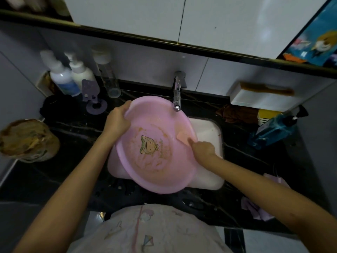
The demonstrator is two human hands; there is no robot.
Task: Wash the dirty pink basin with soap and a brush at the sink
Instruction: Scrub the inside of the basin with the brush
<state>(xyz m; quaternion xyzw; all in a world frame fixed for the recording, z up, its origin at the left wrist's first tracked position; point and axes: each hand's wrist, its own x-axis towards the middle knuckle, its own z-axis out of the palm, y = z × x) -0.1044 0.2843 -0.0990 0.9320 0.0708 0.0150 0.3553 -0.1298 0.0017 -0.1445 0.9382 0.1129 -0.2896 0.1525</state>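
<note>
The pink basin [160, 167] sits tilted over the white sink [209, 132], with brown dirt smears inside around a cartoon cat sticker [149, 144]. My left hand [117, 118] grips its far left rim, fingers curled over the edge. My right hand [201, 147] holds the right rim, thumb lying inside the basin and the fingers hidden behind the wall. The chrome tap [177, 96] hangs above the basin's far edge, no water running. A brown brush [266, 90] lies on a white box [262, 101] at the right.
White bottles [63, 77] and a clear bottle [109, 79] stand at the back left of the black counter [76, 136]. A blue pump bottle [273, 131], a brown rag [235, 114] and a yellow item are right of the sink. A brown bowl-like object [27, 139] sits far left.
</note>
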